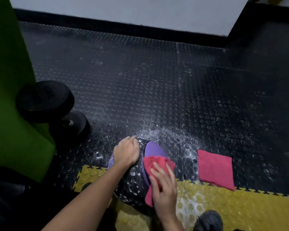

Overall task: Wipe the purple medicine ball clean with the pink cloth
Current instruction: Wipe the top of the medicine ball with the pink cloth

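Observation:
A purple and black medicine ball [154,150] sits on the studded floor in front of me, dusted with white powder on its black band. My left hand [126,151] rests on the ball's top left, fingers curved over it. My right hand [163,184] presses a pink cloth [150,162] flat against the ball's right purple side, fingers fairly straight. A tail of the cloth hangs down below my palm.
A second folded pink cloth [215,169] lies on the floor to the right. A black dumbbell [47,102] and a green mat [8,97] stand at the left. White powder is scattered on the black floor [157,80]. Yellow tiles [223,205] run along the front, with a dark shoe [208,220].

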